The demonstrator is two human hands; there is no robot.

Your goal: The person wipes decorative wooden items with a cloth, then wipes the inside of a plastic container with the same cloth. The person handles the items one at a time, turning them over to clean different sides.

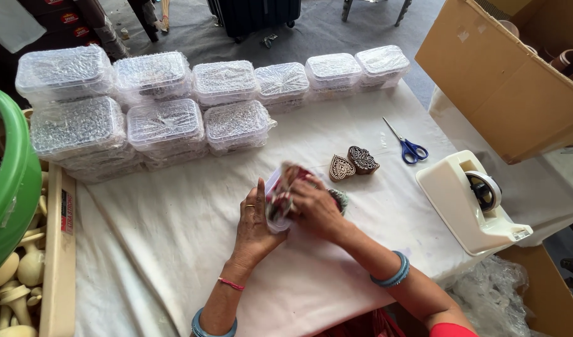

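Small clear plastic box (pixel 279 198) with red-patterned contents tipped on edge, long axis running from near table (pixel 174 237) edge toward far edge, open face apparently turned right; blur hides detail. Box clamped between both hands at table centre. Left hand (pixel 254 223) upright, fingers extended, palm flat against box side. Right hand (pixel 314 209) curled over opposite side, fingers gripping rim, forearm angled in from near right corner.

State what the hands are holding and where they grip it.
Both hands hold a small clear plastic container with colourful contents, tilted on edge. The left hand grips its left side; the right hand covers its right side.
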